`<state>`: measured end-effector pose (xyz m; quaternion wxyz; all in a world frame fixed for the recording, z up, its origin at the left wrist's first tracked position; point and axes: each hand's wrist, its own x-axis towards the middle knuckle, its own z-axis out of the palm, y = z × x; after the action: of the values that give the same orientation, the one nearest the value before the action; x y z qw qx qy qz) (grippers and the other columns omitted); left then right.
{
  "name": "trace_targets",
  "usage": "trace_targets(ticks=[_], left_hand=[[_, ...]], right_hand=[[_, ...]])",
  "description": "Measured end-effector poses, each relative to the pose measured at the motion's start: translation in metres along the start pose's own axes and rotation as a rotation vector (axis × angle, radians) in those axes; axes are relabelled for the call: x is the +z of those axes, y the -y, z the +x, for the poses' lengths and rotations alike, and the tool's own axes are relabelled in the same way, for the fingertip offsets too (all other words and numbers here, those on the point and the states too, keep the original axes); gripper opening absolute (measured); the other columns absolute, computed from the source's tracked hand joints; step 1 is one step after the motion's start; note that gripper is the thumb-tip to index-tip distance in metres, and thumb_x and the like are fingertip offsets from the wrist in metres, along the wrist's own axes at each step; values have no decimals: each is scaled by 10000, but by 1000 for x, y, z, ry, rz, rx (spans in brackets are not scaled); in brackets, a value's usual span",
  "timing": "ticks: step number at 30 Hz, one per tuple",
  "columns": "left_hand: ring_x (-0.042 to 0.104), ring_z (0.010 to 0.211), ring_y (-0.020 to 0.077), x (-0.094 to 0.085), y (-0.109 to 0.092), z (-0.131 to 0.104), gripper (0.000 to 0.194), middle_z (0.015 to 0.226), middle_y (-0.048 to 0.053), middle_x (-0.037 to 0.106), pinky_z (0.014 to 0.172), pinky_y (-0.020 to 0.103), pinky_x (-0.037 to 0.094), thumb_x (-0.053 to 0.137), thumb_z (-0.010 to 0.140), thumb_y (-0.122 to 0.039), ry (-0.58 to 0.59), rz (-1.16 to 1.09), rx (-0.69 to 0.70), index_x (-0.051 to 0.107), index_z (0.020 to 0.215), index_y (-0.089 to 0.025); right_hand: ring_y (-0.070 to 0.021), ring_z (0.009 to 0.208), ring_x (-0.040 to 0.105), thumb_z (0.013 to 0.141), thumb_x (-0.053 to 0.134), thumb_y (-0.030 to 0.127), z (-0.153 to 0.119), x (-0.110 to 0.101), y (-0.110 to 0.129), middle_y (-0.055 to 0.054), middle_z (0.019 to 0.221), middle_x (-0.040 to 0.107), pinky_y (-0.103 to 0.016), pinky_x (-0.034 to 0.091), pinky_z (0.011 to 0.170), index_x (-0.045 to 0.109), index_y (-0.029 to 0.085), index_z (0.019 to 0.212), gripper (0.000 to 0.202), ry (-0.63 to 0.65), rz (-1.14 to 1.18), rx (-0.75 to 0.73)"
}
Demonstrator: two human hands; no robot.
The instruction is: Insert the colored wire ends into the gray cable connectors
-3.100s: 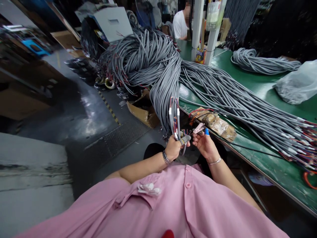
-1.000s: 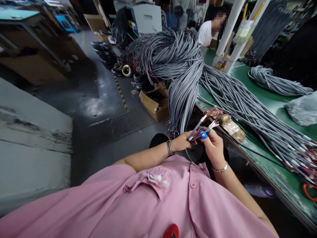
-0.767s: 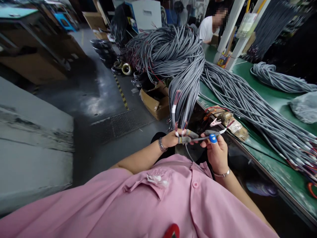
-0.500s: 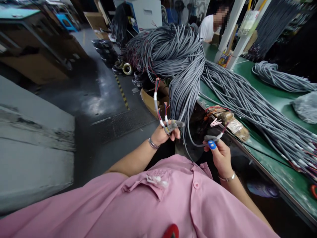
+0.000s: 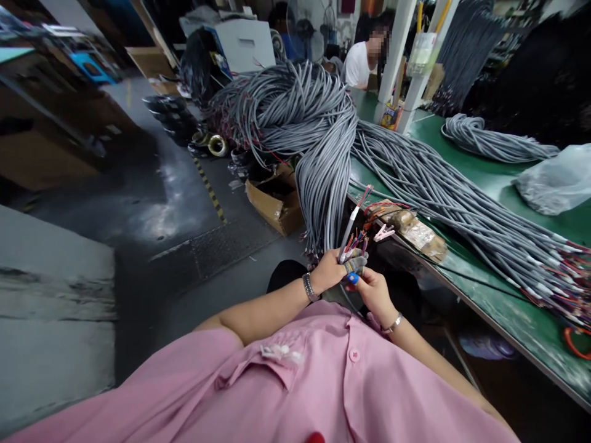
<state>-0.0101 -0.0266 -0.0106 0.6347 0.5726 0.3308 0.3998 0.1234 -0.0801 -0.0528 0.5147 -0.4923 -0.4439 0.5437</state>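
My left hand (image 5: 333,269), with grey coverings on some fingers, is closed round several grey cable ends (image 5: 346,239). Their coloured wires and white sleeves stick up above the fingers. Right beside it, my right hand (image 5: 370,289), a blue covering on its thumb, is closed at the lower side of the same cable ends; its fingertips are partly hidden. Behind both hands, a thick bundle of grey cables (image 5: 325,172) hangs over the table's edge. A pink clip (image 5: 383,232) lies near the edge, by a taped block (image 5: 418,232).
More grey cables (image 5: 443,184) stretch along the green table (image 5: 512,320) on the right. A cardboard box (image 5: 277,212) stands on the floor below the bundle. A clear plastic bag (image 5: 556,178) lies at far right. Beyond the table is a person in white (image 5: 357,64).
My hands have come together from apart, with the right one's cable end now at the left hand's bunch. The view has shifted, so the surroundings sit lower and further left.
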Motion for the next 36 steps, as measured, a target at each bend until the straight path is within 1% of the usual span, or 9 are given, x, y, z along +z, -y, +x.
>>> trace_targets(ticks=[3,7,10,12,15,21,26,32,36], left_hand=[[600,676,145,0,4,3,345,735,47,680,670,263,473,753,690,-425,4,-35,-58,730,852,-121],[523,538,97,-8,0,3,315,627,36,645,533,224,406,741,697,-430,-64,-49,-94,689,681,-120],[427,433,62,-15,-5,3,328,548,22,613,448,214,314,751,682,-416,-96,-14,-140,635,592,-123],[421,419,60,-17,-4,4,324,517,10,599,449,214,309,770,659,-396,-118,-19,-157,603,574,-131],[470,453,81,-17,1,7,314,498,0,579,488,221,355,791,630,-369,-110,-31,-162,588,574,-135],[492,497,89,-14,12,10,301,522,-11,559,523,224,399,794,615,-330,-86,-6,-158,571,564,-135],[484,509,90,-18,12,10,293,539,-6,567,520,222,396,794,614,-327,-39,34,-169,578,575,-134],[401,462,66,-23,6,12,308,532,12,579,473,216,299,714,726,-400,94,80,-171,634,613,-124],[438,491,78,-19,5,11,343,555,27,606,494,219,317,715,723,-433,21,34,-169,638,609,-119]], right_hand=[[-130,524,560,641,788,441,2,0,-5,21,603,610,-276,521,548,676,181,683,286,50,6,17],[-125,604,565,724,732,419,7,-15,1,8,689,648,-247,496,587,711,180,803,253,172,-107,-11],[-123,600,579,777,669,454,14,-26,14,-21,774,681,-245,497,562,702,191,862,278,35,-108,13],[-104,535,550,792,653,460,18,-27,24,-17,761,673,-226,462,499,674,200,898,281,-48,-86,9],[-86,468,488,772,685,442,25,-19,36,12,673,622,-216,418,437,640,199,847,259,-3,-66,-33],[-110,528,554,743,725,395,35,-4,39,11,676,626,-213,407,442,622,201,833,237,-5,-13,-21],[-118,545,554,739,728,395,37,-6,36,9,684,637,-237,434,491,642,203,816,223,12,13,-8],[-110,576,513,746,725,379,39,-15,36,12,674,624,-226,401,522,672,197,801,197,8,-20,-4],[-109,594,495,739,730,383,36,-14,32,10,691,619,-225,394,535,671,195,796,205,-57,14,15]])
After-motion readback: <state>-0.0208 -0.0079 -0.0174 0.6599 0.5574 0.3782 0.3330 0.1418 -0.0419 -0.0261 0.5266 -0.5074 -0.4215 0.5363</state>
